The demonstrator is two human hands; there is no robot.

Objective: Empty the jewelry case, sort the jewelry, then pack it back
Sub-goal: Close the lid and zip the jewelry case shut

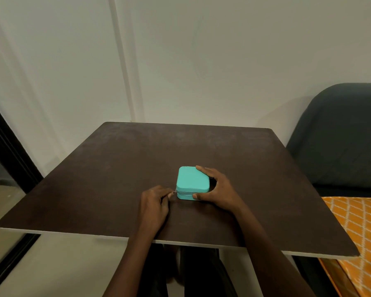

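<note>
Jewelry case [192, 182]: small turquoise box with rounded corners, lid down, lying flat near the middle of the table [116, 168], slightly toward its near edge.
Left hand [155, 205]: at the case's 8 o'clock corner, grip closed in a pinch on the zipper pull [174, 192].
Right hand [220, 188]: at the case's 3 o'clock side, grip curled round the box, fingers over the far right corner, thumb on the front wall.
Around: a dark chair [341, 138] at 3 o'clock beyond the table; orange patterned cloth [358, 228] at 4 o'clock; a pale wall [201, 61] at 12 o'clock; a dark door frame [7, 142] at 9 o'clock.
In the way: both hands cover the case's right side and left front corner.
Hard to make out: the zipper pull is tiny and blurred; the case's contents are hidden; the person's legs below the table are dim.
</note>
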